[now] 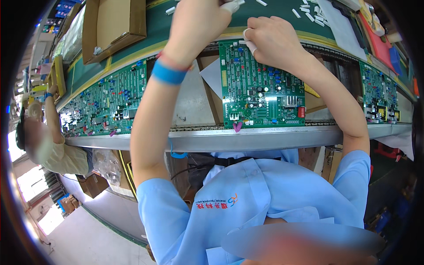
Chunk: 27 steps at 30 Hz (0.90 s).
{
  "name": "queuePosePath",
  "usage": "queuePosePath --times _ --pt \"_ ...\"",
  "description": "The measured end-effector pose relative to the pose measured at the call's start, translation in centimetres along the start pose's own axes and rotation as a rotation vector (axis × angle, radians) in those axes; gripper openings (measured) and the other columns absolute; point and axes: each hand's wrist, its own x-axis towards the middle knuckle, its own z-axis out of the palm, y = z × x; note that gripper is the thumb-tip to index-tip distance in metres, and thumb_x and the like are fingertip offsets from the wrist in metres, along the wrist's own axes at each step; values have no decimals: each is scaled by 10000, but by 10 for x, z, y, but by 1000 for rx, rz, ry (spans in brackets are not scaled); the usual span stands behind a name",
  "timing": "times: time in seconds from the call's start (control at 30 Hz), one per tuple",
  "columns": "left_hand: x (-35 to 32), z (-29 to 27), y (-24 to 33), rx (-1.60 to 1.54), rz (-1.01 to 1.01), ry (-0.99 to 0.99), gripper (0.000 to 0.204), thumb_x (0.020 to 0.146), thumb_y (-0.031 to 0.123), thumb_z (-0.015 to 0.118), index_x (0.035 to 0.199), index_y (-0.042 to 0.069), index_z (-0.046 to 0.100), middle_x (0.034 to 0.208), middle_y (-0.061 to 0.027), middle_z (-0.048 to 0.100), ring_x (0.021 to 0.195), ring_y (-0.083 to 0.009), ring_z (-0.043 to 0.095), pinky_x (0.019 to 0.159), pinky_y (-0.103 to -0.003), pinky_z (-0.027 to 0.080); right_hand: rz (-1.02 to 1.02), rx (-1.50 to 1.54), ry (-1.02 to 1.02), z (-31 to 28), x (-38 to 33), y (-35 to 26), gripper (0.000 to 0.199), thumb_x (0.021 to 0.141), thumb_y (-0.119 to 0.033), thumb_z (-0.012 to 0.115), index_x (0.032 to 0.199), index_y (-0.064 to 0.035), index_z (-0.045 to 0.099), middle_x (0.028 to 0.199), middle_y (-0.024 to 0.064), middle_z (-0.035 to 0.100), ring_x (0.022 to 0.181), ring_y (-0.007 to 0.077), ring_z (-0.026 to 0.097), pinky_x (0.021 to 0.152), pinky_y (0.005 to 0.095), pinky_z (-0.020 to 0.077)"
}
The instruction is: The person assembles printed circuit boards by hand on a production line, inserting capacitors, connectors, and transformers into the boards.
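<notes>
Over the far edge of the green rectangular circuit board (pixel 262 86) on the metal conveyor rail (pixel 247 138), the right hand (pixel 274 42) is bent at the wrist, knuckles up, fingers curled down onto the board's top margin. White finger cots (pixel 251 44) cover at least two fingertips, which pinch a small white part against the board edge; how tightly they close on it cannot be told, since the fingertips fold under the hand. The right forearm runs from the near right up and leftward to that hand.

Further left, the left hand (pixel 201 24) reaches far across the green bench mat (pixel 274 15), wrist wearing a blue band (pixel 168 73) with a thin red cord beside it. Its fingers are cut off by the upper frame edge; a white piece shows at the fingertips (pixel 232 5), yet whether the hand grips it or merely touches it is unclear. The left forearm hides part of the grey tray area between the boards.

Small white rectangular components (pixel 309 13) lie scattered on the mat to the far right. A second green circuit board (pixel 104 104) sits left on the rail, a third (pixel 379 95) right, partly lost in lens curvature. A brown cardboard box (pixel 115 22) stands far left. Another person's arm (pixel 53 115) works at the left board.
</notes>
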Motion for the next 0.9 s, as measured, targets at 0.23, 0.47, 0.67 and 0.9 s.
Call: queuePosePath --times 0.23,0.47,0.67,0.9 --pt "-106 -35 -3 -305 -287 -67 175 871 113 665 1012 14 693 830 -115 720 564 -138 651 526 -271 483 -89 -51 -38 -4 6 -6 60 633 -78 668 690 -81 686 780 62 628 789 229 654 697 363 496" --pt "-155 -34 -12 -359 -560 -203 136 928 36 585 1050 -20 606 946 -109 721 554 -110 605 511 -233 478 -130 -130 -2 -3 5 -15 72 611 -116 699 676 -90 685 793 78 636 788 228 656 692 354 492" --pt "-162 -24 -23 -380 -585 -240 148 896 71 655 999 -34 647 814 -94 715 609 -86 633 494 -227 497 -66 -159 -103 -2 4 -18 24 683 -105 656 683 -81 662 761 59 594 761 231 644 670 359 503" --pt "-164 -15 -21 -278 -554 -249 207 856 180 717 851 -24 676 581 -63 616 514 -63 501 493 -258 404 -49 -98 -16 -3 -3 -8 46 765 -110 636 783 -79 666 801 62 616 788 248 656 669 373 533"
